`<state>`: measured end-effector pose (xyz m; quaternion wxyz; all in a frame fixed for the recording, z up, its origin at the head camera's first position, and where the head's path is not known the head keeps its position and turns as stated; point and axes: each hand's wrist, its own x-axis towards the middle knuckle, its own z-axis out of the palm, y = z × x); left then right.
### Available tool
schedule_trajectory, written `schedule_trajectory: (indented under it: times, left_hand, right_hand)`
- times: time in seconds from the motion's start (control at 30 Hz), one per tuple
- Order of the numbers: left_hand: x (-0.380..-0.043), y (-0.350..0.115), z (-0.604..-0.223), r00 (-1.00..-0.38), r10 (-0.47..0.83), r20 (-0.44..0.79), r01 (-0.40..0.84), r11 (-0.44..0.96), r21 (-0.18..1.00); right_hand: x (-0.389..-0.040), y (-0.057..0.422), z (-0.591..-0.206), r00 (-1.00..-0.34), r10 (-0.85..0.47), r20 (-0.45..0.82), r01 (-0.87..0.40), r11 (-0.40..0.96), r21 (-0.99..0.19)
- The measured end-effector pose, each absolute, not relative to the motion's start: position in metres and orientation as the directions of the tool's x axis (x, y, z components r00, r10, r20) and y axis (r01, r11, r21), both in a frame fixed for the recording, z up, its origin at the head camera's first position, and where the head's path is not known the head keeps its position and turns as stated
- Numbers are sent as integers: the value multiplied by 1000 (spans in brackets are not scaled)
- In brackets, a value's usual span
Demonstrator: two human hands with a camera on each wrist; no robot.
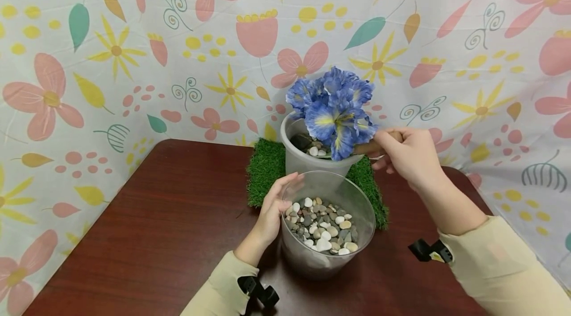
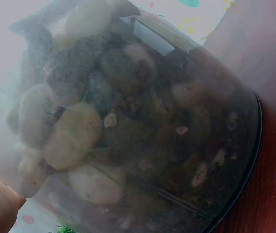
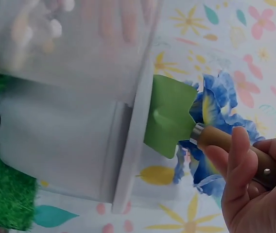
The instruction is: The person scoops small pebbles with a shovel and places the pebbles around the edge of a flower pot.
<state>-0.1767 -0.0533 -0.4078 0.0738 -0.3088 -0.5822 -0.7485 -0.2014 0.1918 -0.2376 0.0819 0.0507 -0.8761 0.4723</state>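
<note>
My right hand [image 1: 412,157] grips the wooden handle of a small garden trowel [image 3: 215,138]. Its green blade [image 3: 169,116] stands over the rim of the white flower pot [image 1: 312,163], in front of the blue artificial flowers [image 1: 334,108]. In the head view the blooms mostly hide the blade. My left hand [image 1: 269,212] holds the clear plastic container [image 1: 308,264] by its left side near the rim. Mixed pebbles [image 1: 321,227] lie inside it, white, tan and grey. Seen close in the left wrist view, pebbles [image 2: 75,136] show through the cloudy wall.
The white pot stands on a green artificial grass mat [image 1: 267,172] at the back of the dark red wooden table [image 1: 169,217]. More stones [image 1: 314,150] lie inside the pot. A flower-patterned cloth [image 1: 134,68] hangs right behind the table.
</note>
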Motion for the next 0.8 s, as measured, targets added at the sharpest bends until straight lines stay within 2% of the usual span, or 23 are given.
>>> schedule_trajectory:
  times: [0.2,0.37,0.8]
  left_hand:
    - [-176,-54,-407,-808,248,534,454,-315,833]
    - [-177,-53,-407,-812,241,531,456,-304,836]
    - [-178,-53,-407,-795,244,556,472,-329,818]
  right_hand:
    - [-203,185,-226,-972,-14,233,-201,558,-805]
    - [-201,188,-222,-964,-17,264,-237,498,-834]
    - [-195,207,-245,-953,68,294,-252,357,-899]
